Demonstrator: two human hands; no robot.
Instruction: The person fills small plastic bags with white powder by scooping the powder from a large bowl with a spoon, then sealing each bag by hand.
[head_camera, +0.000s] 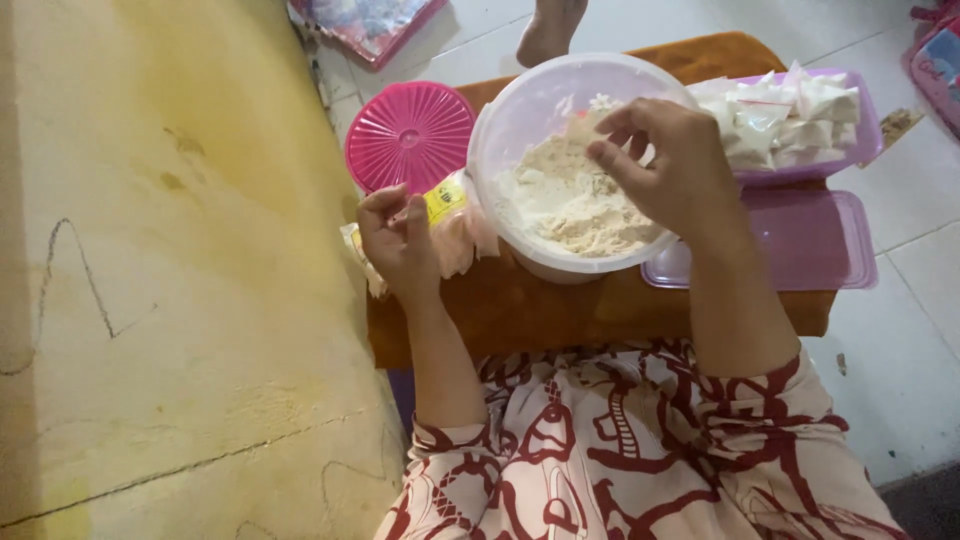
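Observation:
A round white plastic tub (492, 130) half full of pale powder (565, 200) stands on a low brown wooden table (560, 310). My right hand (665, 165) hovers over the powder with its fingers curled; whether it holds a spoon is hidden. My left hand (398, 235) grips a small clear plastic bag with a yellow label (445, 205), just left of the tub. More clear bags (470, 240) lie under that hand at the tub's side.
A pink round lid (408, 135) lies behind my left hand. A purple tray (868, 140) of filled white packets (790, 115) sits at the right, a purple lid (800, 240) in front of it. A yellow wall is on the left. Another person's foot (548, 30) stands beyond the table.

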